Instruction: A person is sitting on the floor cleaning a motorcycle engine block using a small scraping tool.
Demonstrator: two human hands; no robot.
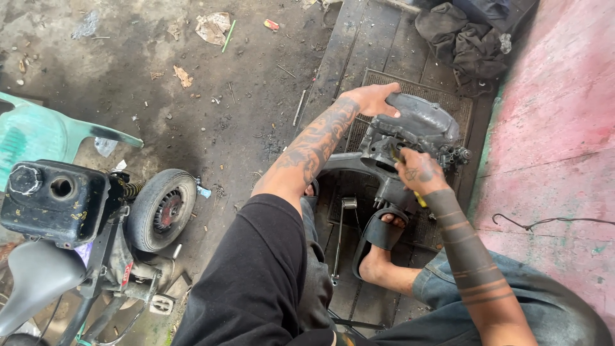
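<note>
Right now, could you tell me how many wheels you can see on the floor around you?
1: a small black-tyred wheel at the left, fitted to the black engine machine beside the green plastic chair. Others may be hidden behind that machine.

Crumpled pale wrapper (214, 27) on the dirty floor ahead of me, small red and yellow packet (271, 25) just to its right, small red label (127, 273) on the little machine's frame at my left
</note>
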